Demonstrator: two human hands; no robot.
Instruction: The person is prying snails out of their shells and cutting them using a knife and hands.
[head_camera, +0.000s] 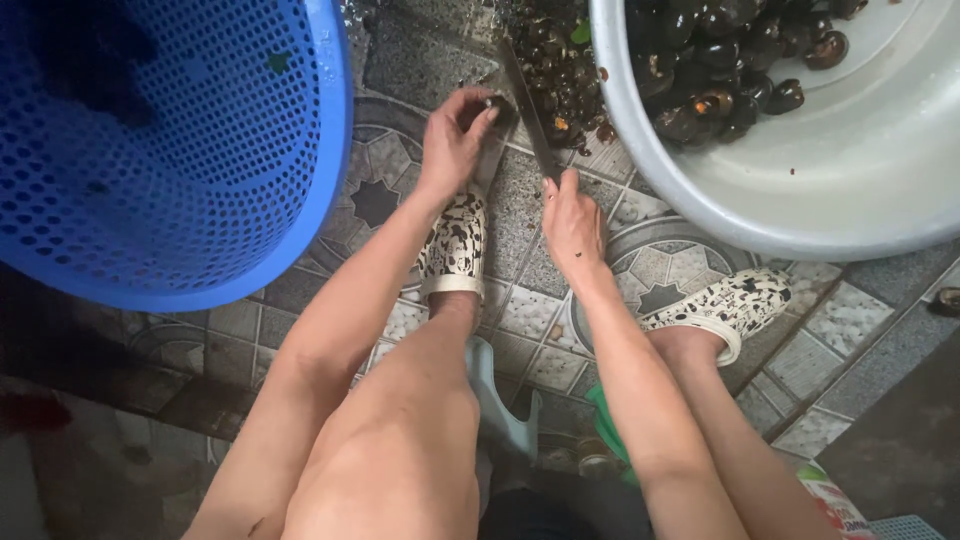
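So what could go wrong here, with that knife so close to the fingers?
1. The left hand pins a small dark snail right beside the knife blade that the right hand grips; a slip might nick the fingertips.
2. The floor tiles look wet near the shoes, so footing could slide.

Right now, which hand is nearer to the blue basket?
The left hand. It is beside the blue basket, just past its rim, pinching a snail. The right hand is farther off, holding the knife.
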